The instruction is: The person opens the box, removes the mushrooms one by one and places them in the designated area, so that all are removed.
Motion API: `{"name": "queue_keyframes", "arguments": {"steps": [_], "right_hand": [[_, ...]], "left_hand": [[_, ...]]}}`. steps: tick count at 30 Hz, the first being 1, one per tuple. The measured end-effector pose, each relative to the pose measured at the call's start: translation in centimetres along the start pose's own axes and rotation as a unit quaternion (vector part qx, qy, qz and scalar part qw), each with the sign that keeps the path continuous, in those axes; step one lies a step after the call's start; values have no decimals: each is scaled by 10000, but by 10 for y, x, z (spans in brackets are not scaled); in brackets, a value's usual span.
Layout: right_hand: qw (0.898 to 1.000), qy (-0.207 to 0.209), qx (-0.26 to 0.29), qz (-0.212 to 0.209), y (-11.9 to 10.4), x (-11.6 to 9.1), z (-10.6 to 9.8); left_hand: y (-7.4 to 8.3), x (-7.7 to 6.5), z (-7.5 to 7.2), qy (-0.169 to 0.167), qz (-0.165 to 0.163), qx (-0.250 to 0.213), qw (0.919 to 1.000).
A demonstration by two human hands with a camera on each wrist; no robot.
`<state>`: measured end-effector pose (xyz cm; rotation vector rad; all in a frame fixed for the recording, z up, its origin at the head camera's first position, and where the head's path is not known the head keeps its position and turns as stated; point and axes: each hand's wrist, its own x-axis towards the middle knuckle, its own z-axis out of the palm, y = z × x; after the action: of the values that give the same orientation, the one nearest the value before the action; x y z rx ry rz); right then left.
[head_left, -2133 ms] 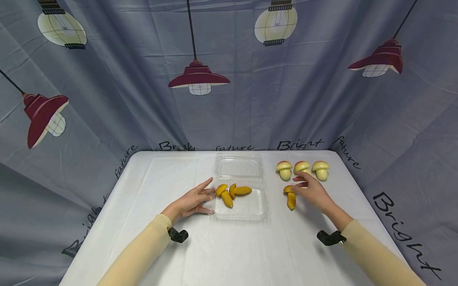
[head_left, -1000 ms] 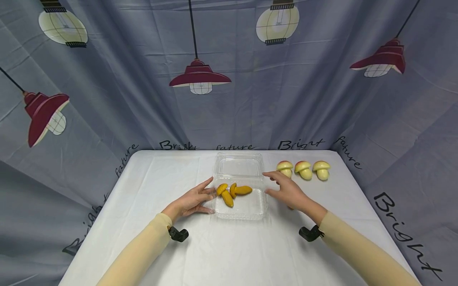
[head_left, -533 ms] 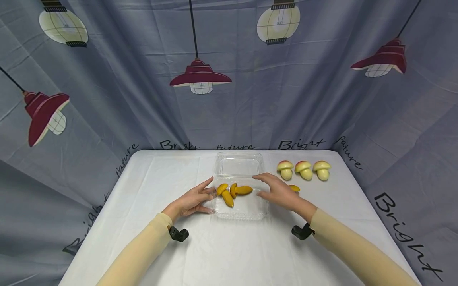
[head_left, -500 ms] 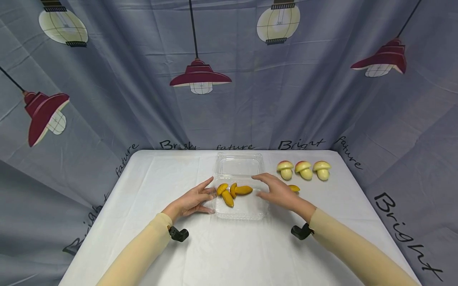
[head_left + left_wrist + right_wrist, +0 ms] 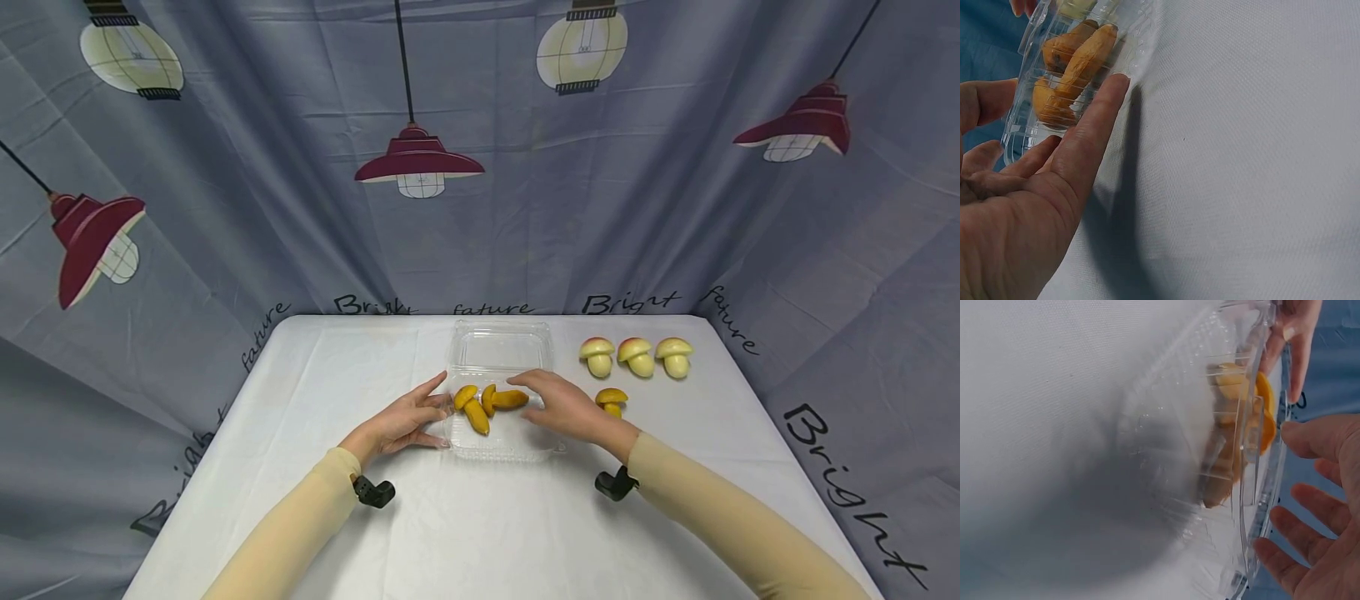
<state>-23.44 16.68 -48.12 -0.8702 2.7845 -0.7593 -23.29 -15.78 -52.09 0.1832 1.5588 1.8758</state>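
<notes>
A clear plastic clamshell box point(image 5: 504, 448) stands on the table with its lid point(image 5: 501, 346) folded back flat. Inside its left half lie two orange-brown mushrooms, one slanting point(image 5: 477, 417) and one on its side point(image 5: 511, 399). My left hand point(image 5: 405, 422) rests its extended fingers along the box's left wall, as the left wrist view also shows. Over the right rim hovers my right hand point(image 5: 566, 408), fingers spread and nothing between them, fingertips close to the sideways mushroom. A third orange mushroom point(image 5: 611, 397) lies on the table behind this hand, its stem partly hidden.
Three pale yellow-green mushrooms, left point(image 5: 597, 358), middle point(image 5: 636, 358) and right point(image 5: 675, 358), lie in a row at the table's back right. A white cloth covers the table point(image 5: 487, 533), and a grey-blue curtain point(image 5: 525, 233) hangs behind it.
My right hand has moved left from the orange mushroom on the table to above the box's right side. That mushroom stays where it was. My left hand keeps its place at the box.
</notes>
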Motion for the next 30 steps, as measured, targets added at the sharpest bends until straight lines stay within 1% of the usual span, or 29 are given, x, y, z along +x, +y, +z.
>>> {"name": "queue_keyframes", "arguments": {"steps": [6, 12, 24, 30], "right_hand": [[9994, -36, -248, -256, -4, 6, 3], [9983, -157, -414, -369, -7, 14, 6], [9945, -482, -872, -336, -9, 30, 10], [9921, -537, -1087, -324, -12, 35, 11]], "left_hand": [[0, 0, 0, -37, 33, 6, 10000], [0, 0, 0, -26, 35, 2, 10000], [0, 0, 0, 4, 13, 16, 10000], [0, 1, 0, -20, 15, 8, 10000]]}}
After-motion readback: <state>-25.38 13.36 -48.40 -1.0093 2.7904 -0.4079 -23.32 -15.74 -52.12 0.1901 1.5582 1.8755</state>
